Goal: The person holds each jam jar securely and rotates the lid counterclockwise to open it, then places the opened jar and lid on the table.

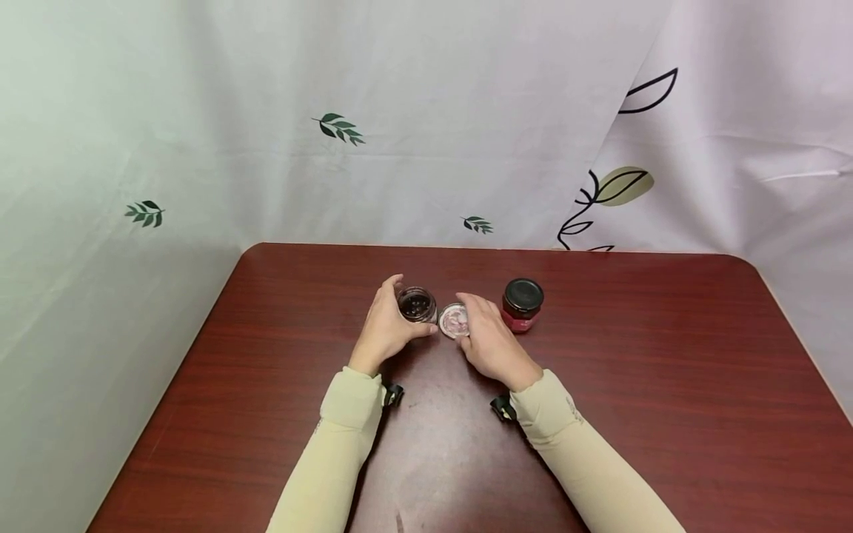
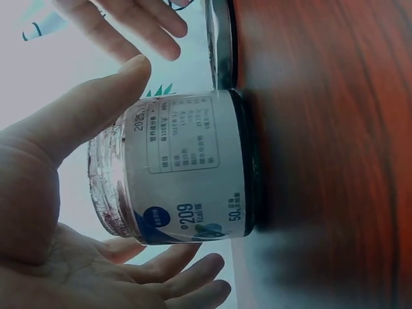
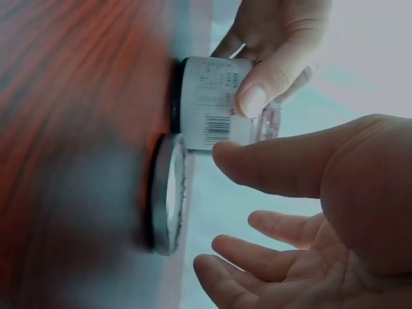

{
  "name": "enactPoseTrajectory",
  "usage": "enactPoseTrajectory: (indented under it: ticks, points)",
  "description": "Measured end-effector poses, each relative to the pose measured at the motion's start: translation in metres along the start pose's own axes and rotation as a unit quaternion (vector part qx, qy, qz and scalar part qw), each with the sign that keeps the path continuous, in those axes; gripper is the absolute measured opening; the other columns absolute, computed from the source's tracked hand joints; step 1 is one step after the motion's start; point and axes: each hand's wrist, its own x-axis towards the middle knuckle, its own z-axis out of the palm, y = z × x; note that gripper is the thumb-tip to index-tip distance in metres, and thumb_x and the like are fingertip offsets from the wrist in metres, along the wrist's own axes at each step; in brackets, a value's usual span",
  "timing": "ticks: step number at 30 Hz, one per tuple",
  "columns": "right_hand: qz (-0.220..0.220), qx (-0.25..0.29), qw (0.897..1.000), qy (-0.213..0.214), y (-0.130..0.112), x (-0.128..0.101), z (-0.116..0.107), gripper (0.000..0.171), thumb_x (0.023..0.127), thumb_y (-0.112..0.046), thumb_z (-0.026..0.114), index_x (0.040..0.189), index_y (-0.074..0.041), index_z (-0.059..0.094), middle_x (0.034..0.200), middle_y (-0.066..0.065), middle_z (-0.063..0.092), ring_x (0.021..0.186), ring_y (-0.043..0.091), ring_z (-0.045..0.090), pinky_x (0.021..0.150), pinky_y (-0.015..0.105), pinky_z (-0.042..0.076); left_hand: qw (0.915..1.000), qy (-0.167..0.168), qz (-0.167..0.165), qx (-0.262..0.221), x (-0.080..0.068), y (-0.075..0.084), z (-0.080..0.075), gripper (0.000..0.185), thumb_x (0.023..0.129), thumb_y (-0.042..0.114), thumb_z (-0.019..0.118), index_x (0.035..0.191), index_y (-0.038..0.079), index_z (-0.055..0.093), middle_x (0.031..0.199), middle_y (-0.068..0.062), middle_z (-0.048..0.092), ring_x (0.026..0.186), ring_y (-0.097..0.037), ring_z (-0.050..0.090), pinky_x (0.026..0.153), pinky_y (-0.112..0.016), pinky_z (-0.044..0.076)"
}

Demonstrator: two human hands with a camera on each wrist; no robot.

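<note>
A small open glass jar (image 1: 417,304) with dark contents stands on the red-brown table (image 1: 666,385). My left hand (image 1: 402,312) grips it, the thumb (image 3: 256,98) pressed on its white label (image 2: 187,167) and the fingers curled round the far side. Its lid (image 1: 455,320) lies upside down on the table just right of the jar (image 3: 209,109). My right hand (image 1: 474,323) hovers over the lid (image 3: 168,193) with relaxed, spread fingers (image 3: 257,251); the right wrist view shows a gap between them and the lid.
A second small jar (image 1: 523,304) with a black lid and red label stands just right of my right hand. White curtains with leaf prints hang behind and to the left of the table. Bare tabletop extends toward me and to both sides.
</note>
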Motion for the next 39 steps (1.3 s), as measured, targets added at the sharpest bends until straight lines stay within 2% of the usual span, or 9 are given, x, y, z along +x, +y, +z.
enactPoseTrajectory:
  ticks: [7, 15, 23, 39]
  points:
    - [-0.01, -0.002, 1.0, 0.005, -0.006, -0.003, -0.007, 0.065, 0.087, 0.002, 0.071, 0.145, 0.004, 0.042, 0.145, 0.024, 0.047, 0.135, 0.041, 0.041, 0.113, 0.049, 0.033, 0.9999, 0.001, 0.016, 0.0, -0.001, 0.002, -0.001, 0.112, 0.064, 0.023, 0.096, 0.153, 0.003, 0.031, 0.145, -0.022, 0.044, 0.134, -0.035, 0.045, 0.11, -0.049, 0.038]
    - [-0.032, 0.002, 0.999, 0.01, -0.01, -0.007, -0.015, 0.064, 0.087, 0.003, 0.07, 0.145, 0.005, 0.042, 0.144, 0.024, 0.048, 0.136, 0.041, 0.042, 0.114, 0.049, 0.033, 0.9998, 0.007, 0.019, -0.005, -0.003, 0.005, -0.003, 0.109, 0.066, 0.025, 0.095, 0.153, 0.006, 0.032, 0.147, -0.02, 0.041, 0.134, -0.034, 0.043, 0.11, -0.05, 0.037]
    - [-0.056, 0.001, 0.998, 0.03, -0.013, -0.01, -0.023, 0.064, 0.088, 0.002, 0.071, 0.145, 0.004, 0.042, 0.143, 0.024, 0.05, 0.134, 0.04, 0.044, 0.112, 0.05, 0.034, 0.9993, 0.017, 0.032, -0.005, -0.006, 0.01, -0.007, 0.106, 0.068, 0.029, 0.093, 0.153, 0.008, 0.034, 0.15, -0.019, 0.038, 0.137, -0.032, 0.04, 0.11, -0.049, 0.036]
    - [-0.038, 0.007, 0.999, 0.038, -0.018, -0.02, -0.042, 0.063, 0.093, -0.009, 0.07, 0.149, -0.002, 0.041, 0.146, 0.017, 0.049, 0.135, 0.034, 0.043, 0.109, 0.049, 0.038, 0.996, 0.04, 0.079, -0.013, -0.01, 0.019, -0.009, 0.099, 0.07, 0.03, 0.092, 0.151, 0.008, 0.04, 0.152, -0.015, 0.038, 0.139, -0.03, 0.039, 0.112, -0.048, 0.034]
